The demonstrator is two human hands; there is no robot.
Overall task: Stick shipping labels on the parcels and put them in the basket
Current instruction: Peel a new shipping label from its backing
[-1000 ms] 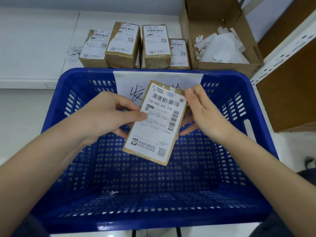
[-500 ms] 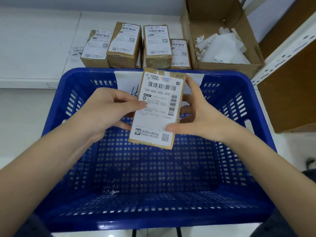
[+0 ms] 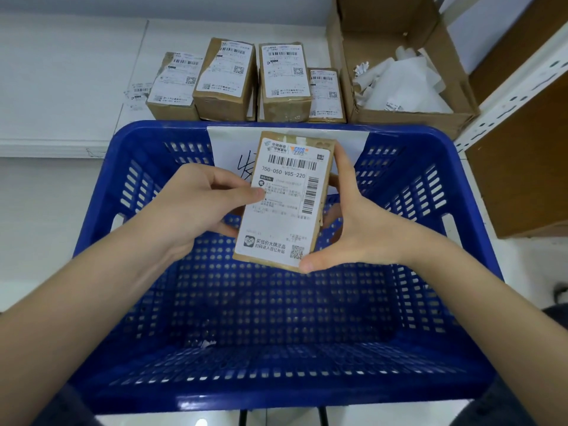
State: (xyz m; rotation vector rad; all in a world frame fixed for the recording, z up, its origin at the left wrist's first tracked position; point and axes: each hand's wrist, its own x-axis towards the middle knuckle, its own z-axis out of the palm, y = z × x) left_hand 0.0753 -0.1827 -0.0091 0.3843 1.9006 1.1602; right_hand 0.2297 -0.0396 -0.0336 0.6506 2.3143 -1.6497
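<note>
A small brown parcel (image 3: 284, 216) with a white shipping label on its face is held above the blue plastic basket (image 3: 276, 339), near its far wall. My left hand (image 3: 190, 207) grips the parcel's left edge, thumb pressed on the label. My right hand (image 3: 353, 229) frames its right side, thumb at the lower right corner and fingers along the right edge. The parcel stands nearly upright, slightly tilted. The basket's floor holds only a small paper scrap (image 3: 207, 344).
Several labelled brown parcels (image 3: 227, 78) stand in a row on the white surface behind the basket. To their right is an open cardboard box (image 3: 399, 115) with crumpled white backing paper. A white sheet with handwriting hangs on the basket's far wall (image 3: 227, 149). Metal shelving (image 3: 516, 87) rises at right.
The parcel has been turned from tilted to nearly upright and raised toward the basket's far wall. My right hand has moved from its top edge to its right side and lower corner.
</note>
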